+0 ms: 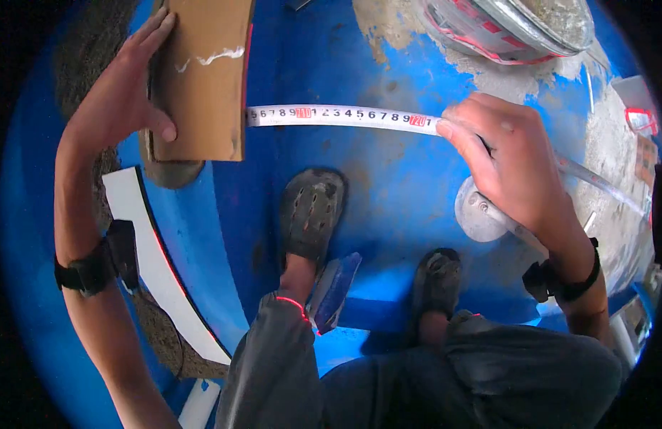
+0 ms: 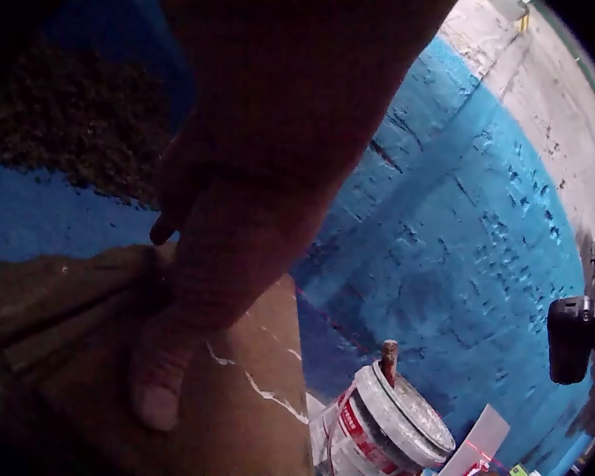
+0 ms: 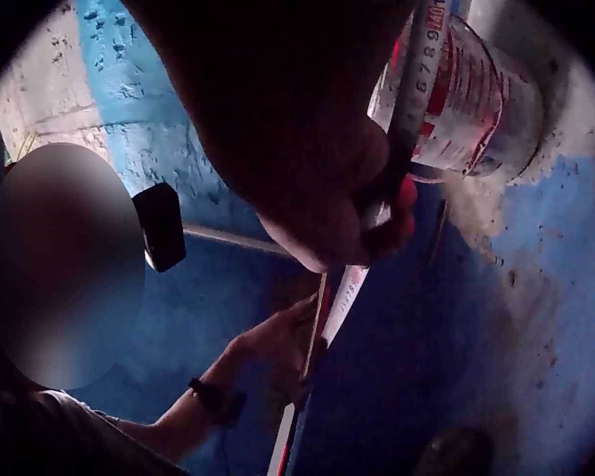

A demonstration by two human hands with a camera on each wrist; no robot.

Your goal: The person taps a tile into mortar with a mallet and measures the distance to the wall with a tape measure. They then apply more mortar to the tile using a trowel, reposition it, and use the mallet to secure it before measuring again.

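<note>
My left hand (image 1: 123, 93) grips a flat brown board (image 1: 202, 79) by its left edge, thumb on the face and fingers along the side. A white wavy streak crosses the board. From the board's right edge a white tape measure (image 1: 338, 116) with black and red numbers stretches to my right hand (image 1: 510, 154). The right thumb and fingers pinch the tape near the red 720 mark. Part of the tape is hidden by the board. In the left wrist view the left thumb (image 2: 159, 397) presses on the board's face; in the right wrist view the tape (image 3: 347, 293) runs beside the board.
A spattered bucket (image 1: 495, 28) stands at the upper right on the blue floor. Below my right hand is a round pale disc (image 1: 481, 207) with a bar. A curved white strip (image 1: 166, 264) lies at left, and my shoes (image 1: 313, 211) are between the hands.
</note>
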